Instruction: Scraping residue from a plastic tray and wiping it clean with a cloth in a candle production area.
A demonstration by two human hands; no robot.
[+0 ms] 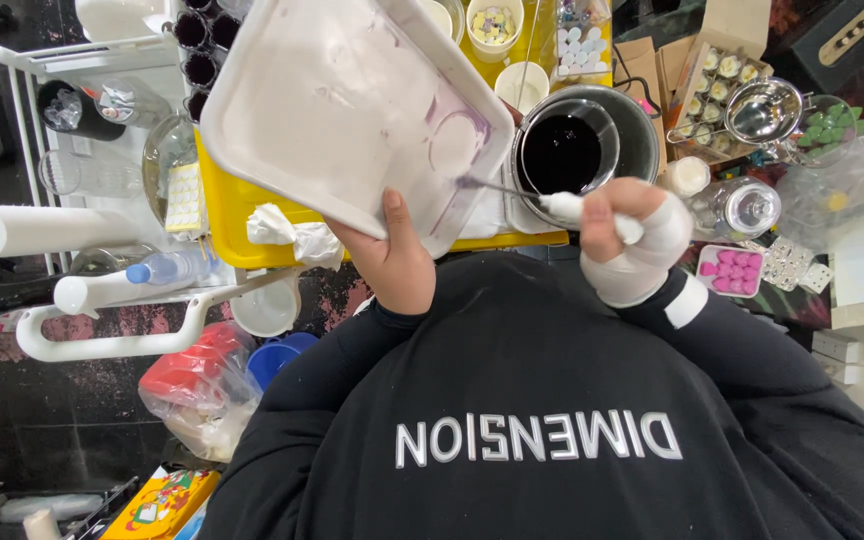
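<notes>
The left hand (pixel 392 262) grips the near edge of a tilted white tray (pixel 352 110), thumb on top, fingers hidden beneath. The bandaged right hand (pixel 627 245), fingers curled around a white-handled metal tool (pixel 552 200), scrapes the tray's right corner beside a steel pot (pixel 642 130) of dark liquid. Scraping seems underway; further strokes need a steady tilt.

Dark, speckled floor (pixel 42 420) at 8 o'clock. White tubular trolley frame (pixel 112 345) at 9 o'clock, paper roll (pixel 37 230) lying beside it. Yellow desk surface (pixel 227 215) near centre. Open cardboard boxes (pixel 727 35) at 1 o'clock. Even, bright light.
</notes>
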